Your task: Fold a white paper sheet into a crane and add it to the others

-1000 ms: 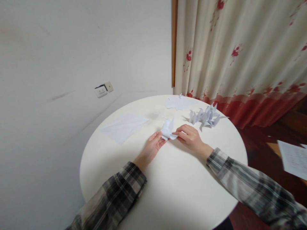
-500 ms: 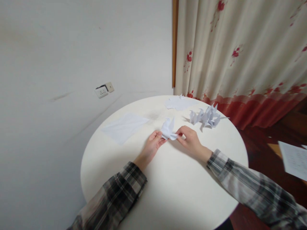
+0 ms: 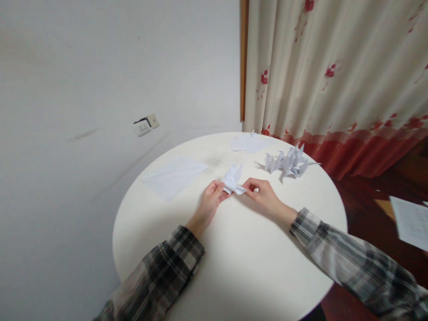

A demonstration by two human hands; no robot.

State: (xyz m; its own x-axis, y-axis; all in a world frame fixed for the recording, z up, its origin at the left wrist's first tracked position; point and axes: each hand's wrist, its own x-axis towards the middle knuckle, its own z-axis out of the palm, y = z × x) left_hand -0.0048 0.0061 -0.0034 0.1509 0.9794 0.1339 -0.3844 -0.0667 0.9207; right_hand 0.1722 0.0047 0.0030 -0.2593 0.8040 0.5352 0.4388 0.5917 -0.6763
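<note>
A white folded paper crane (image 3: 232,179) is held between my two hands over the middle of the round table. Its left side is pinched between the thumb and fingers of my left hand (image 3: 210,200). The fingertips of my right hand (image 3: 262,195) close on the tip at its right end. One pointed flap of the crane stands upward. Left of it lies a creased white paper sheet (image 3: 174,177), flat on the table. To the right stands a cluster of several white paper cranes (image 3: 290,161).
Flat white papers (image 3: 250,142) lie at the far edge of the round white table (image 3: 230,267), with a small folded piece (image 3: 253,134) by them. A wall with a socket (image 3: 142,128) is at the left, a flowered curtain (image 3: 301,89) behind. Printed paper (image 3: 409,223) lies beyond the table's right side.
The crane and both hands have shifted very slightly left. My right fingers have drawn a little closer together at the crane's tip. The other papers stay where they were.
</note>
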